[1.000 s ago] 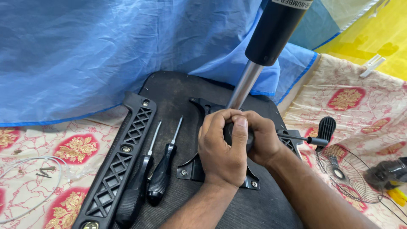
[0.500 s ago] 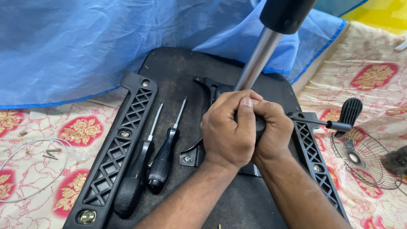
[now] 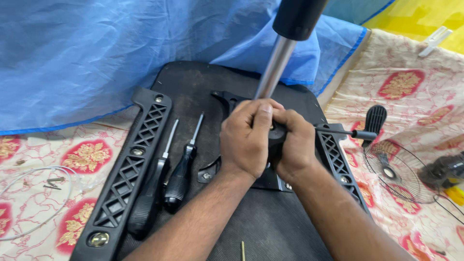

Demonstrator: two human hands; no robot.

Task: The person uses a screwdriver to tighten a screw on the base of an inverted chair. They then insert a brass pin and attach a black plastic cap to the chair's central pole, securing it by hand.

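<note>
Chair mechanism at frame centre, bolted on the upturned black seat base, is clasped by both hands, left hand and right hand wrapped tight around the steel column's foot (apparently to steady it), two screwdrivers lying left.

2 screwdrivers, 2 lattice brackets, 2 hands

Patterned floor mat; black seat base, wire fan guard
</note>
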